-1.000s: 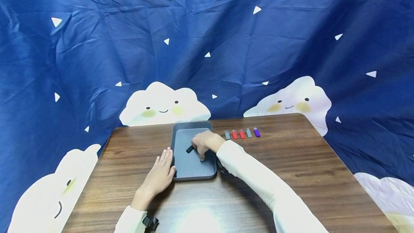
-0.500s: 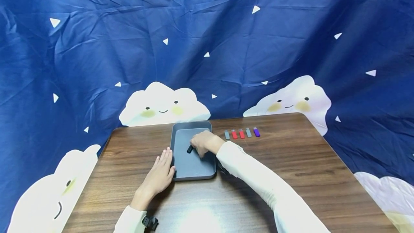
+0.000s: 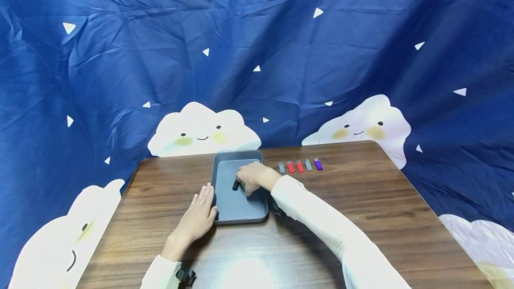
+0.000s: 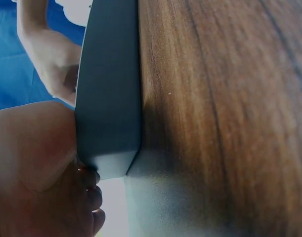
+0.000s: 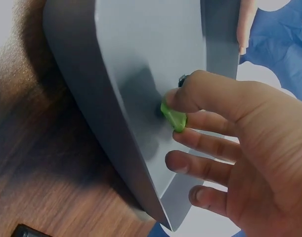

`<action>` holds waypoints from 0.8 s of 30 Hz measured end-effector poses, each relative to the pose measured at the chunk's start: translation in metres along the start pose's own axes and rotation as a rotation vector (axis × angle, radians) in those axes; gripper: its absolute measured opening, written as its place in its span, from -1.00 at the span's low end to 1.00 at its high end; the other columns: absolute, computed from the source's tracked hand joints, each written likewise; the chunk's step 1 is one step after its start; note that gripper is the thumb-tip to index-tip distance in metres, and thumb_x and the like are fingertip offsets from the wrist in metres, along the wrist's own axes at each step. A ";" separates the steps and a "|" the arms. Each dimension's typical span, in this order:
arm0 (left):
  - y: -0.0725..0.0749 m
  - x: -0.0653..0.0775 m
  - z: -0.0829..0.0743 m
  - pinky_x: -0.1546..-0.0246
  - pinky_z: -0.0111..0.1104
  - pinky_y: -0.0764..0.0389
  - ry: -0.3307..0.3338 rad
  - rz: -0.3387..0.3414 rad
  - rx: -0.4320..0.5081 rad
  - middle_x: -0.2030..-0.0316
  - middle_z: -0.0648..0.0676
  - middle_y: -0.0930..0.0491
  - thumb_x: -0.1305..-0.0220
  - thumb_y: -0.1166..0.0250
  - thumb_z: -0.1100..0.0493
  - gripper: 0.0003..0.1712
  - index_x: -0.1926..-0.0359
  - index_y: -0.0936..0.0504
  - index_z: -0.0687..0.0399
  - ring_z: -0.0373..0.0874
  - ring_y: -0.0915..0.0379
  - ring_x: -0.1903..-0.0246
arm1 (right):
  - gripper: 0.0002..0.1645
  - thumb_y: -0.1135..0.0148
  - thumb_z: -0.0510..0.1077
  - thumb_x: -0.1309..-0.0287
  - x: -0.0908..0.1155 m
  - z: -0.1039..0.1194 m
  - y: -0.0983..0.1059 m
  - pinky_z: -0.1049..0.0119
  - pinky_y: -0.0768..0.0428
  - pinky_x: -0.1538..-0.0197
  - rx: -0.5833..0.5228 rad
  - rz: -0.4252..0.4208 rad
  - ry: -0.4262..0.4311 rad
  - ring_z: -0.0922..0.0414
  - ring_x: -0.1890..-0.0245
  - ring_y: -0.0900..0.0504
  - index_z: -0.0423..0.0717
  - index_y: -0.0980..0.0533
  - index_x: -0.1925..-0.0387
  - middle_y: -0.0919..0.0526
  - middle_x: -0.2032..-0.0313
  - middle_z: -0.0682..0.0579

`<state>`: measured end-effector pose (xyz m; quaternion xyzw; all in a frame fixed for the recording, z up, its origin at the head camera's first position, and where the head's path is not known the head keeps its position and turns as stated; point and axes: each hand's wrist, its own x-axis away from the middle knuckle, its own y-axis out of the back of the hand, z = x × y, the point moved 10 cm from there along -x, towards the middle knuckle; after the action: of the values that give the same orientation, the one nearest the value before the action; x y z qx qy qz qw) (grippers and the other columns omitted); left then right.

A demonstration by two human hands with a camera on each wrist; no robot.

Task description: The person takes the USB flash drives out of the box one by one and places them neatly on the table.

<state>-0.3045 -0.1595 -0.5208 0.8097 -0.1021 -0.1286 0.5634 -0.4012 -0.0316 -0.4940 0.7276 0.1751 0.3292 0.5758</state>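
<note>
My right hand [image 3: 254, 177] is over the grey tray [image 3: 238, 212]. Between thumb and index finger it pinches a small green USB stick [image 5: 175, 118], seen best in the right wrist view; the other fingers are spread below. Just left of those fingertips, a black USB stick [image 3: 235, 185] lies on the tray floor; in the right wrist view the thumb mostly hides it. With fingers straight, my left hand [image 3: 196, 217] rests against the tray's left wall, as the left wrist view also shows.
Right of the tray, a row of USB sticks lies on the wooden table [image 3: 361, 191]: grey [image 3: 282, 168], red [image 3: 291, 167], red [image 3: 300, 167], grey [image 3: 308, 165] and purple [image 3: 318, 164]. A blue curtain [image 3: 281, 79] with clouds hangs behind the table.
In the tray, the black USB stick has turned to lie straighter, pointing away from me. Green now shows beside my right fingers. My left hand has stayed in place.
</note>
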 end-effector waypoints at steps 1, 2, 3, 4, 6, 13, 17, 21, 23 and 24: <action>0.000 0.000 0.000 -0.65 0.20 -0.09 0.001 0.003 -0.001 -0.66 0.40 -0.03 -0.65 -0.05 0.13 -0.25 -0.62 -0.09 0.47 0.30 0.04 -0.67 | -0.46 -0.57 0.14 -0.13 0.000 0.000 0.001 0.21 -0.69 0.00 0.000 -0.008 0.004 0.19 0.20 -0.59 0.17 -0.68 -0.14 -0.65 -0.06 0.18; 0.000 0.000 0.000 -0.65 0.20 -0.09 0.001 0.004 0.000 -0.66 0.40 -0.03 -0.65 -0.05 0.13 -0.25 -0.62 -0.09 0.47 0.30 0.04 -0.67 | -0.44 -0.57 0.14 -0.13 0.001 0.000 0.002 0.21 -0.69 -0.01 0.000 -0.014 0.008 0.19 0.20 -0.59 0.16 -0.67 -0.16 -0.65 -0.06 0.18; 0.000 0.000 0.000 -0.65 0.20 -0.09 0.002 0.005 0.000 -0.66 0.40 -0.03 -0.65 -0.05 0.13 -0.25 -0.62 -0.09 0.47 0.30 0.04 -0.67 | -0.42 -0.57 0.14 -0.13 0.001 -0.001 0.003 0.21 -0.69 -0.02 -0.001 -0.019 0.012 0.19 0.20 -0.59 0.16 -0.67 -0.18 -0.65 -0.06 0.18; 0.000 0.000 0.000 -0.65 0.21 -0.10 -0.001 0.003 0.001 -0.65 0.41 -0.04 -0.64 -0.06 0.14 -0.26 -0.62 -0.10 0.47 0.32 0.03 -0.66 | -0.41 -0.57 0.14 -0.13 0.002 -0.001 0.004 0.22 -0.70 -0.01 -0.002 -0.025 0.016 0.20 0.21 -0.59 0.16 -0.67 -0.19 -0.64 -0.05 0.18; 0.000 0.000 0.000 -0.65 0.21 -0.10 0.001 0.005 0.001 -0.65 0.41 -0.04 -0.64 -0.06 0.15 -0.26 -0.62 -0.09 0.47 0.32 0.03 -0.66 | -0.40 -0.57 0.14 -0.12 0.004 -0.001 0.006 0.23 -0.69 0.02 -0.003 -0.036 0.026 0.21 0.22 -0.58 0.15 -0.67 -0.20 -0.64 -0.02 0.17; -0.001 0.001 0.000 -0.66 0.20 -0.08 0.006 0.013 0.005 -0.66 0.40 -0.02 -0.65 -0.05 0.13 -0.25 -0.63 -0.07 0.46 0.30 0.05 -0.67 | -0.41 -0.58 0.12 -0.10 0.016 -0.005 0.018 0.23 -0.65 0.19 -0.017 -0.083 0.053 0.20 0.28 -0.56 0.11 -0.69 -0.17 -0.61 0.08 0.15; 0.000 0.001 0.000 -0.66 0.20 -0.08 0.007 0.011 0.010 -0.66 0.40 -0.01 -0.65 -0.05 0.13 -0.25 -0.63 -0.07 0.46 0.31 0.05 -0.67 | -0.43 -0.57 0.11 -0.11 0.023 -0.006 0.023 0.26 -0.59 0.25 -0.023 -0.105 0.067 0.20 0.30 -0.54 0.11 -0.68 -0.16 -0.59 0.09 0.14; 0.001 0.001 0.000 -0.65 0.20 -0.09 0.007 0.004 0.008 -0.66 0.40 -0.03 -0.65 -0.05 0.13 -0.26 -0.62 -0.09 0.47 0.31 0.04 -0.67 | -0.47 -0.56 0.11 -0.11 0.029 -0.007 0.028 0.26 -0.59 0.26 -0.011 -0.124 0.077 0.20 0.33 -0.53 0.13 -0.69 -0.13 -0.59 0.09 0.14; 0.001 0.001 0.000 -0.66 0.20 -0.08 0.008 0.002 0.009 -0.66 0.40 -0.03 -0.65 -0.05 0.13 -0.26 -0.63 -0.09 0.46 0.30 0.04 -0.67 | -0.47 -0.57 0.11 -0.09 0.032 -0.008 0.031 0.24 -0.61 0.25 -0.007 -0.139 0.080 0.20 0.34 -0.53 0.13 -0.69 -0.11 -0.60 0.08 0.13; 0.001 0.001 0.000 -0.66 0.20 -0.08 0.009 0.002 0.009 -0.66 0.40 -0.02 -0.65 -0.05 0.13 -0.26 -0.63 -0.09 0.46 0.30 0.04 -0.67 | -0.46 -0.57 0.11 -0.09 0.034 -0.008 0.032 0.23 -0.63 0.25 -0.004 -0.146 0.081 0.19 0.34 -0.53 0.13 -0.68 -0.11 -0.60 0.08 0.13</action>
<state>-0.3037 -0.1603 -0.5202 0.8128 -0.1011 -0.1240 0.5602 -0.3867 -0.0131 -0.4527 0.6979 0.2500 0.3158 0.5921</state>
